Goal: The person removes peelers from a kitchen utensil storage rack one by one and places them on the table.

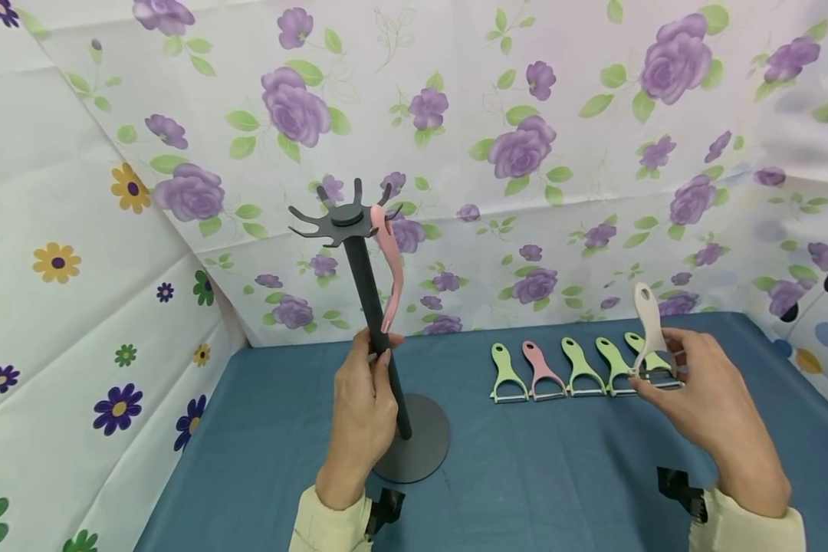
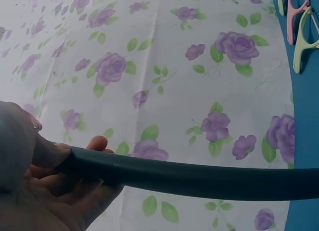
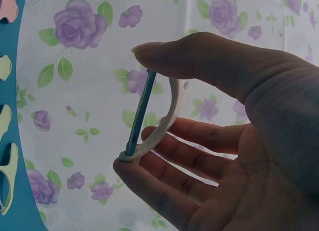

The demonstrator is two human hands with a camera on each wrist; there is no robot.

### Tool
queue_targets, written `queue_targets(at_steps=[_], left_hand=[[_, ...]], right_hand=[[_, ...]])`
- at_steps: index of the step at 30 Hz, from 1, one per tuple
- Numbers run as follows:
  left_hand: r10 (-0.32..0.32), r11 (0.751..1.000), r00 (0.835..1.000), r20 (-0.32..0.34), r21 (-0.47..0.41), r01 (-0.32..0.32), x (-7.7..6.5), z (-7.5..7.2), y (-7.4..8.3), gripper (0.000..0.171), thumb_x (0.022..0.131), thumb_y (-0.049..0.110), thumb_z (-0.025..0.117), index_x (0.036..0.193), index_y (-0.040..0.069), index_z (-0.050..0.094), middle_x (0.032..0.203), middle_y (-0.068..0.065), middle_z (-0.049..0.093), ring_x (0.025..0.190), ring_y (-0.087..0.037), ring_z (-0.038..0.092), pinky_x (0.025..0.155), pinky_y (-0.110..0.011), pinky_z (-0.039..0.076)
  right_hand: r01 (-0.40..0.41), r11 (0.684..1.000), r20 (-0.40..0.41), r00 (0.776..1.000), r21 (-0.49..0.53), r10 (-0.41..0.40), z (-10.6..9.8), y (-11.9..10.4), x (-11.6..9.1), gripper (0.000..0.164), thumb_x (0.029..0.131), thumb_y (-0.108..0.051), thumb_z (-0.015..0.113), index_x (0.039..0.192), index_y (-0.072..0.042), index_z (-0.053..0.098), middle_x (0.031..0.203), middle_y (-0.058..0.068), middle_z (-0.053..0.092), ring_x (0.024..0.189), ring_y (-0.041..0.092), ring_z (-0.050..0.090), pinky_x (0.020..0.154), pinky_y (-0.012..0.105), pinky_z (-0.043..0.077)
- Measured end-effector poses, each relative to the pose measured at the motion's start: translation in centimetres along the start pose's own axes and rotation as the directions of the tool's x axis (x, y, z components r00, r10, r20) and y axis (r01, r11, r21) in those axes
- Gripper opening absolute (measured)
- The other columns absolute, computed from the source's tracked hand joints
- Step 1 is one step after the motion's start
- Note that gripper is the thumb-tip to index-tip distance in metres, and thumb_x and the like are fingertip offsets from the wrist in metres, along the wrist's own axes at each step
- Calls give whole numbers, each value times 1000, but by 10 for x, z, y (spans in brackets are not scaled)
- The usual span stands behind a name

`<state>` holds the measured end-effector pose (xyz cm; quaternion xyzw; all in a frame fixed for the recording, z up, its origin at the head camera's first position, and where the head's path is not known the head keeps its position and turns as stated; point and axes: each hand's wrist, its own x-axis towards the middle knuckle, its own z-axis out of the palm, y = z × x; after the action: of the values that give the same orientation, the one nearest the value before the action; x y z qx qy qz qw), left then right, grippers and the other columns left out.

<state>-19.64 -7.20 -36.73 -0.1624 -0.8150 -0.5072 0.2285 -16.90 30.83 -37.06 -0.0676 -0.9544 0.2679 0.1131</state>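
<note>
My left hand [image 1: 364, 406] grips the dark pole of a utensil stand [image 1: 366, 284], which leans slightly with its round base on the table. Curved hooks ring the stand's top, and a pink peeler [image 1: 390, 264] hangs from one on the right side. In the left wrist view, the thumb and fingers wrap round the pole [image 2: 199, 180]. On the right, my right hand [image 1: 714, 399] pinches a white peeler [image 1: 650, 318] by its blade end, handle upward. The right wrist view shows thumb and fingertips at the two ends of the blade [image 3: 141, 114].
Several peelers lie in a row on the blue tablecloth [image 1: 262, 445]: a green peeler [image 1: 503, 368] at the left, a pink peeler [image 1: 541, 368] beside it, then more green ones, the last partly behind the white peeler. Flowered sheets [image 1: 414, 92] hang behind and at both sides.
</note>
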Motion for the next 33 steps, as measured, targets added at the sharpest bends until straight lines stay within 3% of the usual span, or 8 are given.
queue_targets(at_steps=[7, 15, 21, 28, 33], left_hand=[[-52, 998, 998, 34, -16, 53, 0, -4, 3, 26, 110, 6, 42, 130, 10, 58, 125, -7, 67, 112, -20, 64, 78, -33, 50], [-40, 999, 999, 12, 6, 40, 1, -3, 2, 24, 109, 5, 44, 127, 9, 60, 120, -6, 70, 103, -20, 66, 75, -32, 51], [-32, 999, 999, 10, 1, 32, 1, -2, 2, 22, 109, 4, 45, 125, 4, 60, 118, -7, 69, 109, -20, 68, 78, -34, 55], [-32, 999, 999, 8, -20, 32, 2, -2, 1, 20, 108, 3, 45, 122, 6, 60, 117, -8, 68, 115, -21, 70, 88, -41, 60], [-40, 999, 999, 4, -14, 40, 1, -1, 2, 19, 109, 5, 46, 121, 8, 60, 115, -8, 68, 113, -21, 71, 86, -40, 61]], right_hand=[[3, 1000, 1, 1000, -7, -3, 0, 2, 0, 85, 87, -21, 82, 149, 13, 35, 127, 33, 45, 104, 49, 52, 73, 58, 49], [9, 1000, 11, 1000, -7, -9, 1, 5, 2, 84, 87, -23, 81, 149, 11, 36, 128, 32, 46, 104, 47, 53, 73, 55, 49], [11, 1000, 18, 1000, -3, -11, 2, 8, 4, 84, 86, -22, 81, 149, 11, 36, 129, 33, 46, 104, 47, 52, 72, 55, 48], [5, 1000, 31, 1000, -5, -5, 3, 11, 4, 83, 86, -21, 80, 149, 12, 37, 130, 33, 46, 105, 47, 51, 73, 55, 47], [1, 1000, 42, 999, -9, -1, 4, 13, 4, 84, 85, -21, 81, 149, 12, 37, 130, 33, 46, 106, 47, 50, 74, 57, 47]])
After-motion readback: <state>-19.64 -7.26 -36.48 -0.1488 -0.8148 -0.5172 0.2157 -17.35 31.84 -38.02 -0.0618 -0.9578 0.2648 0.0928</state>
